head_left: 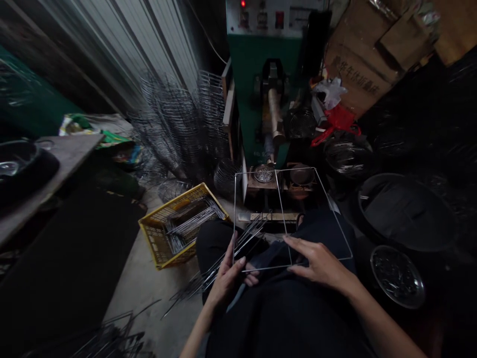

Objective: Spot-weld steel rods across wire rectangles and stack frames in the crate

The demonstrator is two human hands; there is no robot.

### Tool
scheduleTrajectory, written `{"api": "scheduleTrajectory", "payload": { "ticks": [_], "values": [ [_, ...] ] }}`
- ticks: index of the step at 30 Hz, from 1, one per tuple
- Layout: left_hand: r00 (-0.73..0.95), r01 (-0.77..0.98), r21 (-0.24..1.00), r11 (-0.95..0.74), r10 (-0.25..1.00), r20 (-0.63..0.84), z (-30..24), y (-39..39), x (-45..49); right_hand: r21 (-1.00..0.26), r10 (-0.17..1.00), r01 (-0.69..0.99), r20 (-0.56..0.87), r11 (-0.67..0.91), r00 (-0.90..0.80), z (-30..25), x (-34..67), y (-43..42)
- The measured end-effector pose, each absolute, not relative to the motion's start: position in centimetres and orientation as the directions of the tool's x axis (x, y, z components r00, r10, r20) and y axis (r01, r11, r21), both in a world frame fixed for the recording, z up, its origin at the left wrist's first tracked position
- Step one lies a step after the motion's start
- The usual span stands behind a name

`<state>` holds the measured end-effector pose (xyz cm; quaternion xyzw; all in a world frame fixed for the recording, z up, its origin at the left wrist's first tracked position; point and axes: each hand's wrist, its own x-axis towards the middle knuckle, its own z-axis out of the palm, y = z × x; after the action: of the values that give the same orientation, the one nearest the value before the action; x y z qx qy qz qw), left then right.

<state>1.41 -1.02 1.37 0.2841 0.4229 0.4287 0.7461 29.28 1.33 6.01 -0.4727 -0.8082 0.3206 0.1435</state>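
Observation:
A thin square wire frame [333, 209] with one cross wire lies tilted over my lap. My left hand [228, 274] pinches its near left corner, fingers closed on the wire. My right hand [317, 261] grips the near edge and the cross wire, thumb underneath. A bundle of straight wire rods [219, 261] rests across my left thigh, just under the left hand. Beyond the frame stands a green welding machine [261, 74] with its round electrode head [263, 173].
A yellow crate [152, 238] of wire parts sits on the floor at left. Stacked wire racks [179, 124] lean behind it. Black tubs [406, 214] and a bowl of small parts [398, 276] are at right. Cardboard boxes [365, 59] stand at the back right.

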Motion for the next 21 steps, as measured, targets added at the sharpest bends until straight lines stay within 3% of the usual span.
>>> {"api": "scheduleTrajectory", "payload": {
  "ticks": [21],
  "values": [
    [0.268,-0.443,0.801,0.404,0.912,-0.312,1.8,-0.4,1.8,-0.662,0.843,0.629,0.008,0.407,-0.537,6.5,29.8,2.6]
  ]
}}
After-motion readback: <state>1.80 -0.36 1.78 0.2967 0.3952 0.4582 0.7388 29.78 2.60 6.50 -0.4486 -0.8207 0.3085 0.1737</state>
